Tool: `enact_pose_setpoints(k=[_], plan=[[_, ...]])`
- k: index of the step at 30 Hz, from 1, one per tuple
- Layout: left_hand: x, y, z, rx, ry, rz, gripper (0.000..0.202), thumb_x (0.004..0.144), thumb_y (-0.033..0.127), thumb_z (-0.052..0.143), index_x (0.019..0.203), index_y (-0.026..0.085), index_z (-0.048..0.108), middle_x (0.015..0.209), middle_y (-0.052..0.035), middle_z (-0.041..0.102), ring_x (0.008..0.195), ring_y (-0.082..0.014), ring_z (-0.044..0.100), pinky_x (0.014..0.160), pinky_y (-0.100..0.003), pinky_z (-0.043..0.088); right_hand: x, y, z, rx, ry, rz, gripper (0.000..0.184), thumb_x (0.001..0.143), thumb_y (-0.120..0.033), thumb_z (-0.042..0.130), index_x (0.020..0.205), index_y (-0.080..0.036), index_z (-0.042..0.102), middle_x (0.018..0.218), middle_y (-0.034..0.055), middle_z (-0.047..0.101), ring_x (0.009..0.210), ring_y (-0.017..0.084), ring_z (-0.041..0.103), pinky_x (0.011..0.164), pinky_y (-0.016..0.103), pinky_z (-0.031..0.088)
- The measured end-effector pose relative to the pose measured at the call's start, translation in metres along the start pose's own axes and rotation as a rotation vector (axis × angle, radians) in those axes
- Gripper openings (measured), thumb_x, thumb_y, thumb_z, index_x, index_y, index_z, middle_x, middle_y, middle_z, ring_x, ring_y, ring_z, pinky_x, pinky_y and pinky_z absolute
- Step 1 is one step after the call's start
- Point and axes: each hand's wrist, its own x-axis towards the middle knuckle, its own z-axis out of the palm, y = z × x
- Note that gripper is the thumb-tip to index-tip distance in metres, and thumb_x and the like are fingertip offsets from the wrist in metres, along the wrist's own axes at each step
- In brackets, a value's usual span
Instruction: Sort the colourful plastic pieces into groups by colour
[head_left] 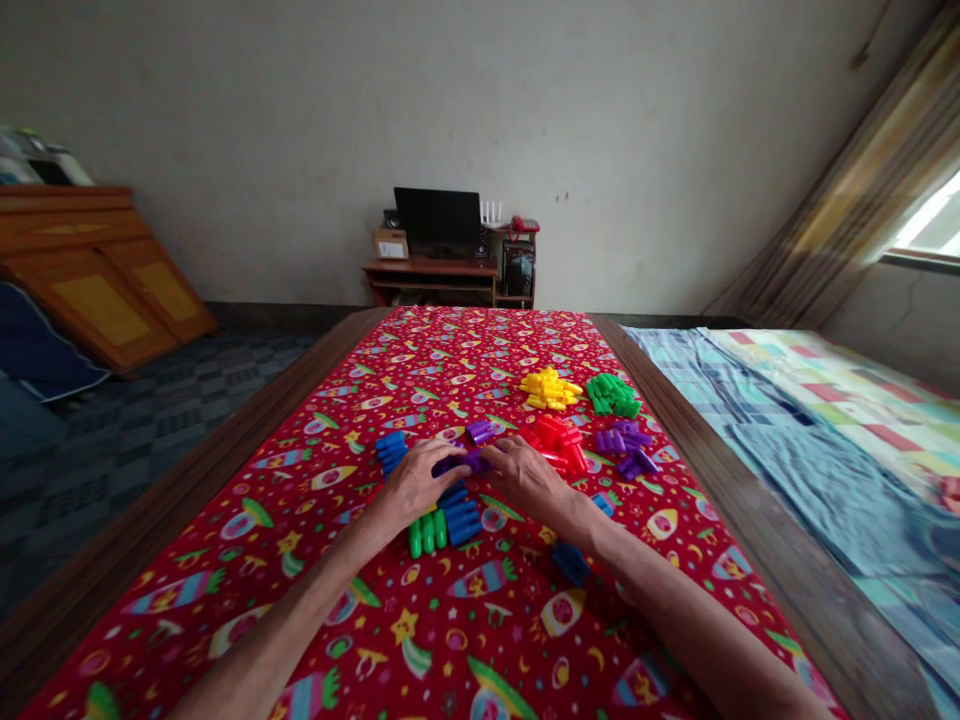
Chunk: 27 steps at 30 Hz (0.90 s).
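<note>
My left hand (pixel 416 482) and my right hand (pixel 525 474) meet over the red patterned tablecloth (pixel 450 620), both pinched on a purple plastic piece (pixel 466 462) held between them. Blue pieces (pixel 460 518) and green pieces (pixel 427 533) lie just under my left hand. More blue pieces (pixel 391 450) sit to its left and a purple piece (pixel 481 431) lies just beyond my fingers. A red pile (pixel 561 441) is right of my right hand.
Farther out lie a yellow pile (pixel 550 388), a green pile (pixel 612 394) and purple pieces (pixel 627 448). A lone blue piece (pixel 571 562) rests under my right forearm. A bed with a checked cover (pixel 825 440) flanks the table on the right; a desk with a monitor (pixel 439 222) stands at the wall.
</note>
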Motion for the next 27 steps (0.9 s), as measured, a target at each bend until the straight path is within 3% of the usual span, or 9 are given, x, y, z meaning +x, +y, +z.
enact_pose_setpoints(k=[5, 8, 10, 14, 19, 23, 27], plan=[[-0.002, 0.001, -0.004, -0.02, 0.006, 0.012, 0.035, 0.088, 0.049, 0.053, 0.096, 0.02, 0.071, 0.1, -0.0084, 0.073, 0.097, -0.0249, 0.067, 0.09, -0.04, 0.053, -0.016, 0.019, -0.072, 0.063, 0.067, 0.153, 0.011, 0.094, -0.02, 0.047, 0.092, -0.016, 0.057, 0.074, 0.0006, 0.06, 0.063, 0.01, 0.051, 0.06, 0.023, 0.034], [-0.003, 0.0, -0.004, 0.004, 0.033, 0.019, 0.035, 0.091, 0.046, 0.048, 0.097, 0.019, 0.07, 0.101, -0.0092, 0.072, 0.099, -0.0242, 0.067, 0.093, -0.039, 0.052, -0.035, 0.043, -0.113, -0.138, 0.074, 0.385, 0.02, 0.095, -0.024, 0.044, 0.083, -0.016, 0.058, 0.064, -0.0003, 0.054, 0.054, 0.01, 0.044, 0.054, 0.025, 0.028], [-0.003, -0.003, -0.003, 0.03, 0.07, 0.019, 0.036, 0.092, 0.045, 0.045, 0.102, 0.019, 0.069, 0.107, -0.0101, 0.071, 0.104, -0.0244, 0.066, 0.096, -0.04, 0.051, -0.048, 0.06, -0.127, -0.284, 0.0, 0.559, 0.016, 0.092, -0.021, 0.046, 0.084, -0.017, 0.06, 0.063, 0.0009, 0.054, 0.054, 0.011, 0.046, 0.052, 0.026, 0.026], [-0.003, -0.008, 0.002, 0.066, 0.058, 0.002, 0.044, 0.092, 0.043, 0.04, 0.12, 0.016, 0.062, 0.124, -0.0133, 0.066, 0.116, -0.0255, 0.061, 0.102, -0.042, 0.048, -0.067, 0.086, -0.126, -0.394, -0.217, 0.754, 0.018, 0.088, -0.013, 0.048, 0.091, -0.017, 0.065, 0.076, 0.0071, 0.064, 0.071, 0.016, 0.061, 0.055, 0.025, 0.03], [-0.004, -0.008, 0.0, 0.075, -0.018, -0.016, 0.046, 0.092, 0.042, 0.038, 0.114, 0.013, 0.065, 0.121, -0.0145, 0.068, 0.116, -0.0266, 0.061, 0.103, -0.041, 0.047, -0.072, 0.093, -0.119, -0.265, -0.356, 0.612, 0.022, 0.086, -0.008, 0.05, 0.097, -0.016, 0.067, 0.094, 0.009, 0.069, 0.086, 0.017, 0.065, 0.065, 0.023, 0.04], [0.003, -0.01, -0.008, 0.052, -0.048, -0.028, 0.047, 0.09, 0.041, 0.041, 0.119, 0.011, 0.063, 0.122, -0.016, 0.066, 0.116, -0.0262, 0.062, 0.102, -0.041, 0.048, -0.072, 0.083, -0.131, -0.279, -0.259, 0.538, 0.017, 0.088, -0.012, 0.049, 0.088, -0.014, 0.066, 0.086, 0.0091, 0.067, 0.077, 0.016, 0.062, 0.068, 0.024, 0.041], [0.029, -0.008, -0.006, 0.077, -0.06, -0.04, 0.052, 0.086, 0.04, 0.05, 0.131, 0.015, 0.055, 0.137, -0.0148, 0.056, 0.126, -0.027, 0.053, 0.106, -0.044, 0.042, -0.07, 0.073, -0.143, -0.313, -0.139, 0.604, 0.022, 0.093, -0.023, 0.044, 0.082, -0.017, 0.062, 0.068, 0.004, 0.061, 0.06, 0.013, 0.055, 0.058, 0.024, 0.033]])
